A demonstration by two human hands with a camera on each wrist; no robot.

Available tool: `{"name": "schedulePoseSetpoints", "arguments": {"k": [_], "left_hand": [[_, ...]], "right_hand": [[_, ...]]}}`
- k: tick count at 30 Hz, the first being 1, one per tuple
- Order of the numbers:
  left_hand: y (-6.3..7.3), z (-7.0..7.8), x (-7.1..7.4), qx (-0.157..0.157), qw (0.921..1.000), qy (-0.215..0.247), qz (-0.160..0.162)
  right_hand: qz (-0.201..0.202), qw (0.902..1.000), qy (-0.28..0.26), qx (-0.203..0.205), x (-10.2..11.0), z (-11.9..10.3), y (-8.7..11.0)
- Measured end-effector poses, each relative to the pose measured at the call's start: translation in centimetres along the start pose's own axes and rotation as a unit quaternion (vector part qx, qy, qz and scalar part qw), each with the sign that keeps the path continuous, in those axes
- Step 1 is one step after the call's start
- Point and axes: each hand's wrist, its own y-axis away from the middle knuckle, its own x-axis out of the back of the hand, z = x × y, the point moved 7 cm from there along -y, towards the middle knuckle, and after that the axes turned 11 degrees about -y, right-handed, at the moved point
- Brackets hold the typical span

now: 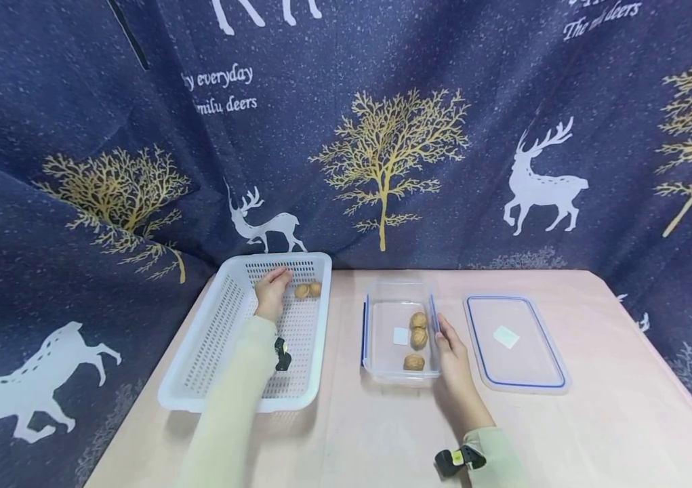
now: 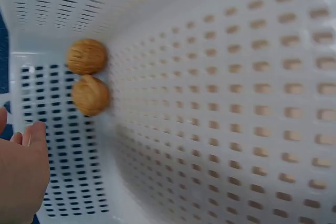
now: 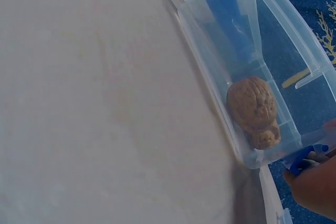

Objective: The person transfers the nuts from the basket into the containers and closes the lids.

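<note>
In the head view my left hand (image 1: 271,295) is inside the white perforated basket (image 1: 324,325), close to its far wall. Two walnuts (image 1: 308,291) sit together just right of its fingers. The left wrist view shows that hand (image 2: 23,174) apart from both walnuts (image 2: 89,77), with no thing visible in its fingers. My right hand (image 1: 455,352) holds the right side of a clear plastic container (image 1: 382,373). Three walnuts (image 1: 415,362) lie inside it along the right. In the right wrist view, part of the hand (image 3: 315,187) shows by a blue-edged clip (image 3: 302,161).
A clear lid with a blue seal (image 1: 516,359) lies flat to the right of the container. Pink cloth (image 1: 358,434) covers the table. A dark blue curtain (image 1: 333,61) printed with deer and trees hangs behind the table's far edge.
</note>
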Motion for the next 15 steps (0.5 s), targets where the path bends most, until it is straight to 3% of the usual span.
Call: {"name": "schedulePoseSetpoints", "arguments": {"k": [15], "left_hand": [[-0.4, -2.8, 0.1, 0.006, 0.9908, -0.134, 0.017]], "right_hand": [[0.0, 0.9989, -0.041, -0.022, -0.1, 0.2, 0.3]]}}
